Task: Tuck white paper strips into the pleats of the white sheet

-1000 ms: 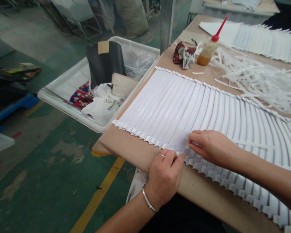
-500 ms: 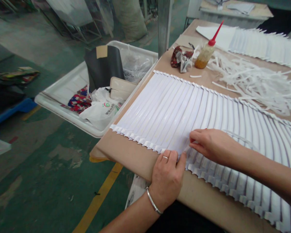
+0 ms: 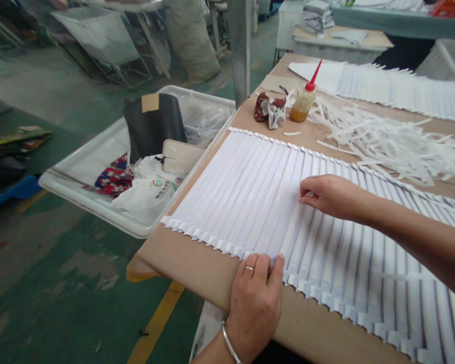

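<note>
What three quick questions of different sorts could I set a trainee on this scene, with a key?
1. The left hand touches which part of the ridged white sheet?
a) near edge
b) far edge
c) middle

2. True or false: the red-tipped bottle stands upright on the brown tabletop.

3. Fill in: the silver bracelet is on the ____ wrist; the right hand is over the sheet.

Key: 1. a; 2. true; 3. left

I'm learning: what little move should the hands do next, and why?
Perhaps bring the right hand, fingers pinched over the white, ridged, papery sheet, down beside the left hand, which rests on the sheet's near edge and could steady it.
</note>
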### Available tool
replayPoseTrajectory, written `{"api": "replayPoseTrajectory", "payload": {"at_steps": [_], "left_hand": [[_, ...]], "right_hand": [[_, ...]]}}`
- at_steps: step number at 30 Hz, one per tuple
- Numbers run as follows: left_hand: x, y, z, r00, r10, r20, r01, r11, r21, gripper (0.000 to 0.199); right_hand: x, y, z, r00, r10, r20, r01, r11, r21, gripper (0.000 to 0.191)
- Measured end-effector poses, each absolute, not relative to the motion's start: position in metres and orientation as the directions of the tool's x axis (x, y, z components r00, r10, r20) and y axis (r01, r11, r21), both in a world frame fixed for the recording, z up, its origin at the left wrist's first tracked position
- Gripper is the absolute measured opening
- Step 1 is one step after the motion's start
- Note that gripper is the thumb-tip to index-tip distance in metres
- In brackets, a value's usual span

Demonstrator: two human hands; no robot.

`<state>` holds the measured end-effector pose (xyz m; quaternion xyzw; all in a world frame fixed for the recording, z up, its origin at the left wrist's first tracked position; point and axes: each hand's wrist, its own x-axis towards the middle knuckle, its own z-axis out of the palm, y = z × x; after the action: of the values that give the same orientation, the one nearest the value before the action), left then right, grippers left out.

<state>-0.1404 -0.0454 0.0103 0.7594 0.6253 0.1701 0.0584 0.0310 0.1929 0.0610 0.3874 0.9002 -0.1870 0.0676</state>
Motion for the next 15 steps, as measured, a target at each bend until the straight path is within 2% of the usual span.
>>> {"api": "replayPoseTrajectory", "payload": {"at_steps": [11,15], "left_hand": [[-0.141,-0.046,0.009,0.151,0.966,0.209,0.919,-0.215,0.330,0.036],[-0.142,-0.042,0.007,0.162,0.945,0.284,0.905,-0.257,0.339,0.034]], "right_hand": [[0.031,0.202,0.057,-0.702,0.671,-0.238,0.712,0.654,-0.256,0.012],[0.041,0.233,0.054,-0.689,0.691,-0.219,0.725,0.654,-0.214,0.013]]}}
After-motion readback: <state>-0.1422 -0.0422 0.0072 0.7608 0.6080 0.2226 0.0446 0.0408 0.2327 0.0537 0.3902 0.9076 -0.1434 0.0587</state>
